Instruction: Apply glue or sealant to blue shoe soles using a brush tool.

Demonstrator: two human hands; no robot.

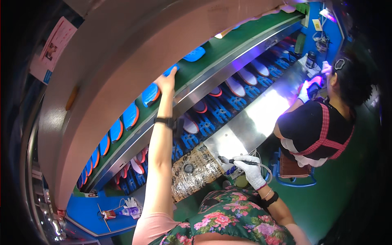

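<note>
My bare left hand (pixel 165 83) stretches up to the green conveyor belt and grips the edge of a blue shoe sole (pixel 172 70); part of the grip is hidden by the hand itself. Several more blue soles (pixel 130 115) with orange-red rims lie in a row along the belt. In a white glove, my right hand (pixel 250 170) is closed around a dark, pen-like brush (pixel 231 161) with a thin tube trailing from it. Its tip points left, over the edge of the metal worktop (pixel 226 141). A tape-covered board (pixel 196 171) with a dark round knob lies between my arms.
Below the belt, white-and-red soles (pixel 235 87) sit on blue holders (pixel 220 113). A co-worker (pixel 318 126) at the right holds a sole under purple light. A pale housing (pixel 122 61) overhangs the belt. A bottle (pixel 130 211) lies on a blue surface at lower left.
</note>
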